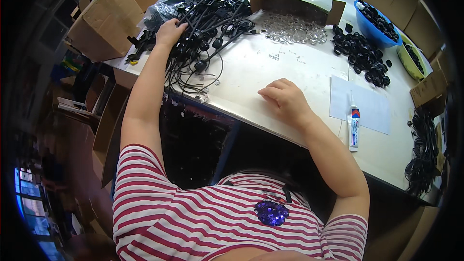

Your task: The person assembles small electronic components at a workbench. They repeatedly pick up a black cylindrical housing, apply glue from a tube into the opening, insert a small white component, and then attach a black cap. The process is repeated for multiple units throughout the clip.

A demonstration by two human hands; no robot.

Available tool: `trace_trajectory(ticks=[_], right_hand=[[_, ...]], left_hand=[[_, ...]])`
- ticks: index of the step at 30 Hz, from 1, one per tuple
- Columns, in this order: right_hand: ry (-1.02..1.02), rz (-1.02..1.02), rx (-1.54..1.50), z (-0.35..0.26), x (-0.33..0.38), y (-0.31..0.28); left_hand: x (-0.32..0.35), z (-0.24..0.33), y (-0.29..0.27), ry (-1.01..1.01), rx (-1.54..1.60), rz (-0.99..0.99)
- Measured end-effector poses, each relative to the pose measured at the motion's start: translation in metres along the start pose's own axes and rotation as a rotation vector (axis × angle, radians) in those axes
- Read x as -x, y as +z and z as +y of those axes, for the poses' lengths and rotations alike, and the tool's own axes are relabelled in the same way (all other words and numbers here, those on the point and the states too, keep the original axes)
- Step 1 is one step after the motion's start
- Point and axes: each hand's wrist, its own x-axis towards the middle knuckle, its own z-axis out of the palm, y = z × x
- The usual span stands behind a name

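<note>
My left hand (170,33) reaches out to the left edge of a tangled heap of black cables (205,24). Its thumb and fingers close on a black cable there, and the grip is partly lost among the dark strands. The cables have thick black round parts along them, and thin loose wires hang toward the table's front edge. Near that edge, my right hand (286,99) rests on the white table (241,79) with its fingers curled together and nothing visible in them. A white and blue glue tube (354,128) with a pointed nozzle lies to its right, partly on a white paper sheet (374,108).
Clear round pieces (292,30) spill from an open cardboard box (290,7) at the back. Black round caps (360,53) lie beside a blue basin (369,31) and a green basin (403,63). Bundled black cables (423,152) hang at the right. Cardboard boxes (113,19) stand at left.
</note>
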Motion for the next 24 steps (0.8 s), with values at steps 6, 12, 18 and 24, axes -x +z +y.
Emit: trace_trajectory(ticks=[6, 12, 18, 24], right_hand=[[-0.074, -0.018, 0.04, -0.001, 0.001, 0.001], [-0.036, 0.026, 0.063, -0.002, -0.001, 0.0], [-0.111, 0.541, 0.04, -0.03, -0.01, -0.038], [-0.133, 0.397, 0.475, -0.116, -0.004, -0.106]], left_hand=[[-0.006, 0.006, -0.031, -0.134, 0.981, 0.005], [0.034, 0.035, -0.091, 0.123, 1.518, 0.071], [0.082, 0.036, -0.136, 0.48, 1.312, -0.165], [0.162, 0.078, -0.175, 0.76, 0.733, -0.547]])
